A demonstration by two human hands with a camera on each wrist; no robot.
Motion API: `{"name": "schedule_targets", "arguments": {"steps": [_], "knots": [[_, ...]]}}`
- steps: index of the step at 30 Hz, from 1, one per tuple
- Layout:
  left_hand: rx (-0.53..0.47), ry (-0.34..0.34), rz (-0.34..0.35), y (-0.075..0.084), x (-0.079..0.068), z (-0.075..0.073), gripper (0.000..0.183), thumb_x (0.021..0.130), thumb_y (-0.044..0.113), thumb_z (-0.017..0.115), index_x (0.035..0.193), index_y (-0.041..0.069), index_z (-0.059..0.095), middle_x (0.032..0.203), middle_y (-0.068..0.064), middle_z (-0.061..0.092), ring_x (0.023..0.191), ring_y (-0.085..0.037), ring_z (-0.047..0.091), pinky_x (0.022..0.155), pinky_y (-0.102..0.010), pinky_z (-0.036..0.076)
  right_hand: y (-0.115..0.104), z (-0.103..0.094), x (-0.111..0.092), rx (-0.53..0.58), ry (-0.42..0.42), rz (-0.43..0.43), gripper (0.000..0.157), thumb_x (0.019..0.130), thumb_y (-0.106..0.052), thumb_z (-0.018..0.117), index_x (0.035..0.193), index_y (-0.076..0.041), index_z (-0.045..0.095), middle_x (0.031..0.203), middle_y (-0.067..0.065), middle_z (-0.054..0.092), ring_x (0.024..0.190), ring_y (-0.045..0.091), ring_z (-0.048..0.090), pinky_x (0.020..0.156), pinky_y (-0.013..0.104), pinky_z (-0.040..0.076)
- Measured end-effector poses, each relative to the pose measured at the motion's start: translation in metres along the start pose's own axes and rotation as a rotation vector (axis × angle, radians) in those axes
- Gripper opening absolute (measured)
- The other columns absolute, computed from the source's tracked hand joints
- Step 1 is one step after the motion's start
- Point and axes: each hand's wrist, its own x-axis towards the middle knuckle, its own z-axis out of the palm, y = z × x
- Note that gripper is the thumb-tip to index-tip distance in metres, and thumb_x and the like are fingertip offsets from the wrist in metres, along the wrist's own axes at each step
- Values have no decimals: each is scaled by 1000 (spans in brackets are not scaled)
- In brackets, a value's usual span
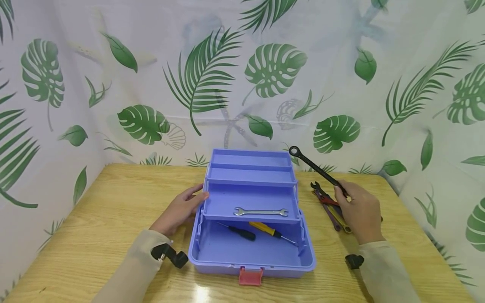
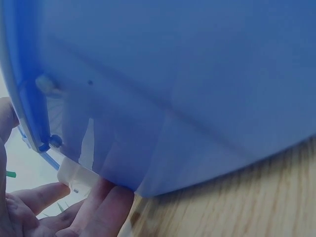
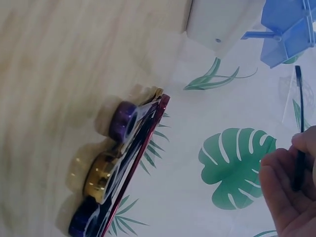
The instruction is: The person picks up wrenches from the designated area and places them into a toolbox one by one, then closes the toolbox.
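Note:
A blue toolbox [image 1: 251, 267] stands unfolded on the table, its stepped trays raised. My left hand [image 1: 181, 210] holds its left side, the thumb at the tray edge; in the left wrist view the fingers [image 2: 106, 210] lie against the box wall near a white fitting. A silver open-end wrench [image 1: 261, 212] lies in the lowest tray. Below it in the box are a black screwdriver [image 1: 242, 232] and a yellow-and-black screwdriver [image 1: 269, 229]. My right hand [image 1: 360, 212] grips a black ratchet wrench [image 1: 318, 169] by one end, its ring end pointing up-left, above the table.
Several wrenches, including a gold one [image 3: 100, 177] and a purple one [image 3: 123, 121], lie piled on the table [image 1: 110, 219] right of the box, partly behind my right hand. A leaf-printed cloth [image 1: 235, 84] hangs behind. The red latch [image 1: 250, 277] hangs at the box front.

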Motion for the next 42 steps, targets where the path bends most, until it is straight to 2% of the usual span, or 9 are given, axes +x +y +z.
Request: {"name": "schedule_targets", "arguments": {"steps": [8, 19, 23, 26, 28, 31, 35, 37, 42], "knots": [[4, 4, 1, 0, 0, 0, 78, 99, 53, 65, 161, 15, 36, 140, -24, 59, 108, -31, 72, 87, -47, 62, -2, -1, 2, 30, -2, -29, 15, 89, -2, 77, 104, 1, 78, 98, 16, 78, 86, 36, 76, 74, 55, 60], [2, 1, 3, -1, 0, -1, 73, 101, 51, 64, 160, 16, 38, 139, -24, 60, 107, -31, 72, 84, -47, 63, -14, -3, 7, 58, 2, -128, 22, 84, -3, 80, 106, 0, 78, 100, 15, 78, 88, 35, 76, 75, 54, 60], [1, 0, 0, 0, 0, -1, 73, 101, 51, 64, 160, 17, 38, 140, -24, 60, 109, -32, 71, 85, -47, 62, -23, -6, 10, 89, -16, -198, 24, 84, -4, 80, 108, -2, 78, 101, 14, 78, 90, 34, 76, 76, 52, 61], [3, 3, 0, 0, 0, 0, 74, 101, 51, 64, 161, 16, 37, 140, -24, 59, 109, -32, 71, 85, -47, 62, -27, -9, 12, 91, -35, -239, 24, 86, -9, 79, 109, -2, 77, 102, 14, 78, 92, 32, 76, 78, 49, 60], [8, 4, 2, 0, 0, 0, 74, 101, 51, 64, 160, 16, 38, 140, -24, 59, 110, -32, 71, 86, -47, 62, -29, -10, 12, 97, -39, -250, 22, 94, -19, 76, 109, -2, 77, 102, 13, 78, 92, 32, 76, 77, 48, 60], [5, 7, 2, 0, 0, 0, 73, 101, 51, 64, 160, 16, 38, 140, -24, 59, 111, -33, 70, 86, -48, 62, -34, -11, 13, 119, -37, -255, 23, 98, -24, 73, 109, -4, 78, 102, 11, 78, 90, 31, 76, 72, 47, 60], [6, 14, 1, -1, -1, 0, 73, 101, 51, 64, 160, 16, 39, 138, -24, 60, 110, -32, 71, 86, -48, 62, -37, -9, 13, 132, -36, -277, 33, 104, -35, 64, 108, -5, 79, 101, 10, 78, 86, 30, 75, 65, 46, 59], [9, 16, 0, -1, -1, 0, 73, 101, 51, 64, 160, 16, 39, 138, -24, 61, 109, -32, 71, 86, -47, 62, -37, -9, 13, 133, -46, -294, 46, 108, -43, 53, 108, -5, 79, 101, 11, 78, 85, 30, 75, 64, 46, 59], [11, 16, 3, 2, -1, 1, 73, 101, 50, 63, 160, 16, 39, 137, -23, 61, 109, -31, 71, 87, -47, 62, -35, -9, 13, 127, -95, -353, 51, 108, -45, 50, 107, -4, 80, 100, 11, 78, 81, 25, 74, 58, 39, 57]]}}
